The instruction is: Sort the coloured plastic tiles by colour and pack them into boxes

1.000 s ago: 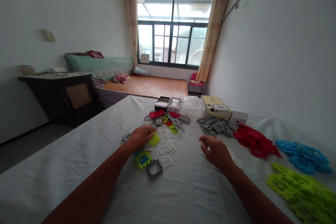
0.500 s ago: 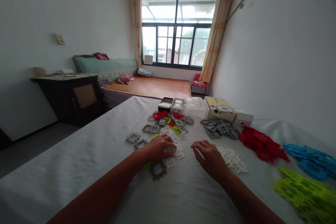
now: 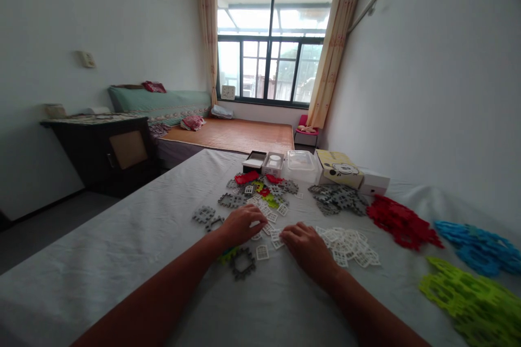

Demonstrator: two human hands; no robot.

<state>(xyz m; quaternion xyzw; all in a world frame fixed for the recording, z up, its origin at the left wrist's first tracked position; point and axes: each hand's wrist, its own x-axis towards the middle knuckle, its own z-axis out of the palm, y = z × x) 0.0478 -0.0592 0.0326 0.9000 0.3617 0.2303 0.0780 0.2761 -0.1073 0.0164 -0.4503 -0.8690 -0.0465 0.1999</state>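
Note:
My left hand (image 3: 243, 224) is over the scattered white lattice window pieces left of centre, fingers drawn together; what lies under them is hidden. My right hand (image 3: 306, 246) is closed, its fingertips at the edge of a white window piece (image 3: 277, 238) lying flat between the hands. Just right of that hand spreads a pile of white window pieces (image 3: 350, 246). A single white window piece (image 3: 262, 252) lies below my left fingers, beside a dark grey toothed frame (image 3: 243, 263). Part of a green piece (image 3: 230, 254) shows beside my left wrist.
Beyond the hands is a mixed heap with red pieces (image 3: 247, 177). Sorted piles of grey (image 3: 340, 199), red (image 3: 402, 222), blue (image 3: 478, 246) and lime-green pieces (image 3: 468, 298) run along the right. A clear plastic box (image 3: 301, 165) and a yellow box (image 3: 340, 168) stand at the back.
My right hand has moved left and slightly down, from beside the white pile to a white window piece. My left hand has shifted slightly, uncovering white pieces by its fingers.

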